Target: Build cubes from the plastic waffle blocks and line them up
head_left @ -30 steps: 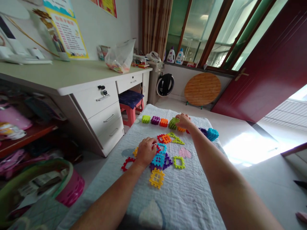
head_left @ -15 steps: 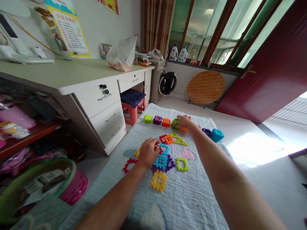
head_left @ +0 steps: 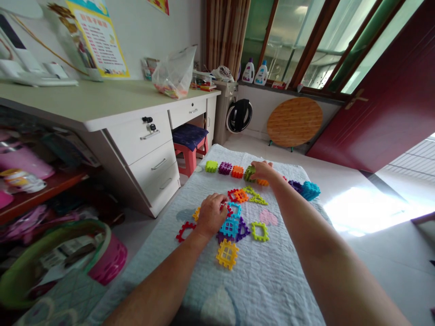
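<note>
My right hand (head_left: 263, 171) reaches to the far row, fingers closed around the olive-green stack of interlocking plastic building tiles (head_left: 249, 173). Beside that hand an orange stack (head_left: 262, 182) is partly covered. Over the loose tiles in the middle, my left hand (head_left: 212, 213) has its fingers curled down on a red building tile (head_left: 228, 209), mostly hidden by them. Around it lie a light-blue window tile (head_left: 229, 227), a purple triangle (head_left: 242, 229), a yellow window tile (head_left: 227, 254), a red frame (head_left: 185, 232) and a green square frame (head_left: 260, 231).
Lime (head_left: 211, 166), purple (head_left: 225, 168) and orange (head_left: 237, 171) stacks extend the row leftward; a turquoise stack (head_left: 310, 190) ends it at right. All rest on a pale cloth (head_left: 272, 271). A desk (head_left: 142, 99) and a stool (head_left: 189, 138) stand to the left.
The view has shifted slightly. Both hands stay in nearly the same places on the tiles, with no piece visibly moved.
</note>
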`<state>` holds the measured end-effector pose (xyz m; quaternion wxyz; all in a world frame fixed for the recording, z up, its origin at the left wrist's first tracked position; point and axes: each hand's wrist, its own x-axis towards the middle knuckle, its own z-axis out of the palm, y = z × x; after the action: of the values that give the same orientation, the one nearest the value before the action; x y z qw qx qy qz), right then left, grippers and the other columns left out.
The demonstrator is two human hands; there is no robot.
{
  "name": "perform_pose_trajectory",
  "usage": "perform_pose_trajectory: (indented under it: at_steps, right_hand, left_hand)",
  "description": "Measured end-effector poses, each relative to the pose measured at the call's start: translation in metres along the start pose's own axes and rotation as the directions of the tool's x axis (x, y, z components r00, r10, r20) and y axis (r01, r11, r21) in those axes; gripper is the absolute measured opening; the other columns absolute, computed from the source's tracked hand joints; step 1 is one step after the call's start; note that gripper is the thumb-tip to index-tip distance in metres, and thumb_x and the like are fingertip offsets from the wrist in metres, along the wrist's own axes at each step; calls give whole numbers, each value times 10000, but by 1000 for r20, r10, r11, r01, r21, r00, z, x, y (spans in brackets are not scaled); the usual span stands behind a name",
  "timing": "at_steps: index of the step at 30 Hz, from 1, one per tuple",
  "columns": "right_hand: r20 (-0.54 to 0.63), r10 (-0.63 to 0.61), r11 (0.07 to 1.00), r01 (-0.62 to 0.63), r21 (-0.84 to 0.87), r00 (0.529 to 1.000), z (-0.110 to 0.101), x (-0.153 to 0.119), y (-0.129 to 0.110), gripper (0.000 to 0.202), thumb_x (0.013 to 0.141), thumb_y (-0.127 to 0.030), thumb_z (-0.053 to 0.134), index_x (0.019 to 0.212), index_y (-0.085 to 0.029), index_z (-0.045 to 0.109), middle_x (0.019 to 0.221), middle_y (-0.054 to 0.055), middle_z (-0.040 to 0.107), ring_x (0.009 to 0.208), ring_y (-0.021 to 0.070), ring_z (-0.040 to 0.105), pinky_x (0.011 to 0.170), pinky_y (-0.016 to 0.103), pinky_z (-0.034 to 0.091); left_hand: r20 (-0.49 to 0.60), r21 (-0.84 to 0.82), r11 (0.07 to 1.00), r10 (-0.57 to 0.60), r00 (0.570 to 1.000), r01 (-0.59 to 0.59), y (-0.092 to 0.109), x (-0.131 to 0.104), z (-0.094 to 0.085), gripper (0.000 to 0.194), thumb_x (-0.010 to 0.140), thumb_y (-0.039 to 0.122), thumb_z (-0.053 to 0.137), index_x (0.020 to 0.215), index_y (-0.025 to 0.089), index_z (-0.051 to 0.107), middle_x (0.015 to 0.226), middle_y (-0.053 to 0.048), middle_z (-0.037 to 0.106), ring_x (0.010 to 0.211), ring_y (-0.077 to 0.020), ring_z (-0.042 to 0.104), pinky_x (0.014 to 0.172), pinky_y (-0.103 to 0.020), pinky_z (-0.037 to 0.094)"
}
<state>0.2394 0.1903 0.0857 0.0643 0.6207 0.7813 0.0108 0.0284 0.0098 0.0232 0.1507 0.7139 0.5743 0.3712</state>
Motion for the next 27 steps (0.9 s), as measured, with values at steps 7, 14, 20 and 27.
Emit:
perform_pose_trajectory:
  at_steps: [7,14,20,27]
  right_hand:
    - [-301,12,975,55,214,954,-1,-53,3,582,757,-361,658,1295,-172,538,1274,134,582,1119,324,507,910,416,386]
    - [-207,-138,934,197,299,969,50,-122,1,423,774,-242,622,1175,-111,597,1177,154,631,1083,259,567,944,358,391]
    - [-217,-132,921,201,333,967,77,-131,-1,357,807,-221,568,1156,-151,598,1191,123,623,1106,237,549,989,365,345]
    - [-266,-84,910,183,372,960,79,-134,3,285,818,-195,557,1094,-174,625,1136,103,621,1091,224,541,974,342,356]
  left_hand:
    - [-14,-1,1000,10,1000,-10,1,0,-1,156,782,130,551,900,184,638,923,-62,661,918,-215,598,862,-346,462]
    - [-44,10,998,69,997,-68,2,-1,0,148,787,96,549,866,193,628,866,-48,655,874,-202,606,840,-330,473]
    - [-112,-14,995,96,989,-98,-2,-2,-2,152,779,76,536,848,186,615,866,-47,659,867,-194,607,842,-326,482]
    - [-146,-72,995,59,988,-70,-8,0,-2,143,794,104,518,858,178,622,863,-44,658,798,-166,606,808,-305,499]
